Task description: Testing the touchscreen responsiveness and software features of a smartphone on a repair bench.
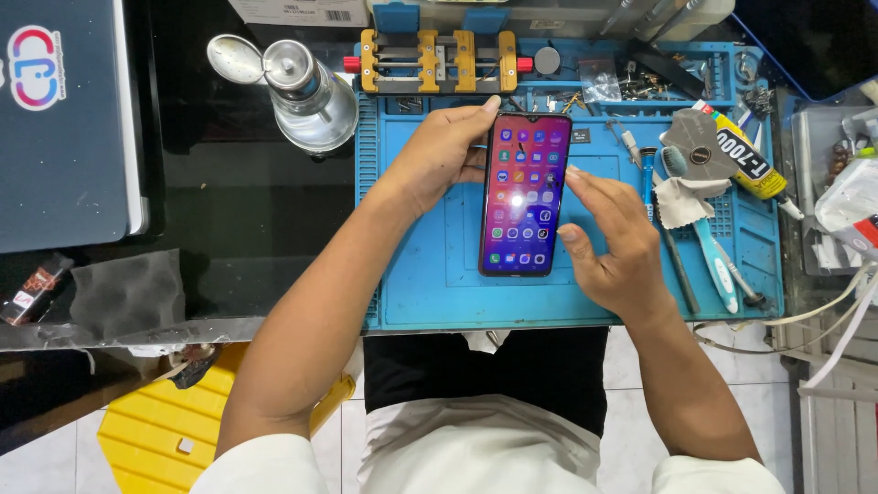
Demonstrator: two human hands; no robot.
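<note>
On the blue repair mat lay a lit smartphone; the left hand gripped its left edge, while the right hand, fingers loosely spread, touched its right edge.

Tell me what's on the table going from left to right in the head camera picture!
Laptop → glass dispenser bottle → left hand → phone → right hand → toothbrush → glue tube.
</note>
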